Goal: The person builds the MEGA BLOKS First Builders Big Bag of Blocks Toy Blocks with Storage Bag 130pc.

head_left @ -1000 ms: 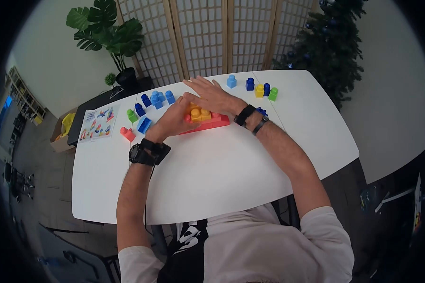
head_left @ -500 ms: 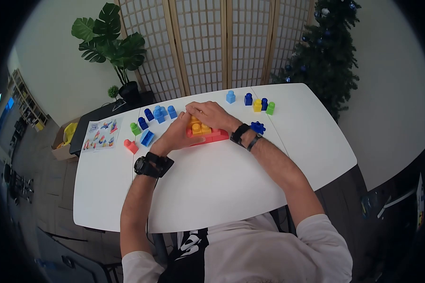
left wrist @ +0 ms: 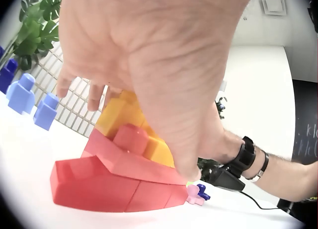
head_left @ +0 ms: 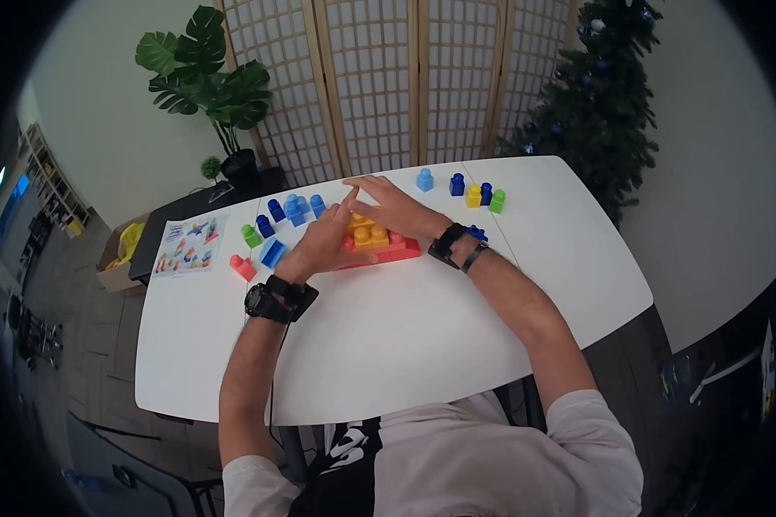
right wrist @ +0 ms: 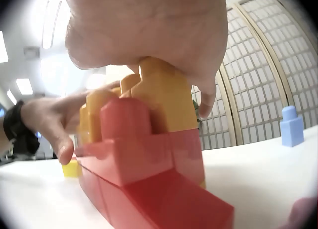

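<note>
A build of chunky toy blocks stands on the white table, with a red lower part (head_left: 398, 252) and yellow-orange blocks (head_left: 371, 235) on top. My left hand (head_left: 323, 246) grips its left side, thumb along the near face and fingers toward the far side. In the left wrist view, the thumb (left wrist: 185, 154) lies close along the upper red layer. My right hand (head_left: 403, 211) reaches over the top with fingers extended toward the left fingertips. From the right wrist, its palm is close over the tall orange block (right wrist: 171, 102) and partly hides it.
Loose blue blocks (head_left: 295, 209), a green block (head_left: 250, 236) and a pinkish-red block (head_left: 242, 268) lie left of the build. More blocks, including a yellow one (head_left: 473, 196), stand at the back right. A dark blue gear-shaped piece (head_left: 477, 233) sits beside the right wrist. A printed sheet (head_left: 187, 246) lies at left.
The right fingers drew in toward the left hand half a second ago and are now stretched out again over the build. The left hand keeps its grip. The head view has tilted slightly.
</note>
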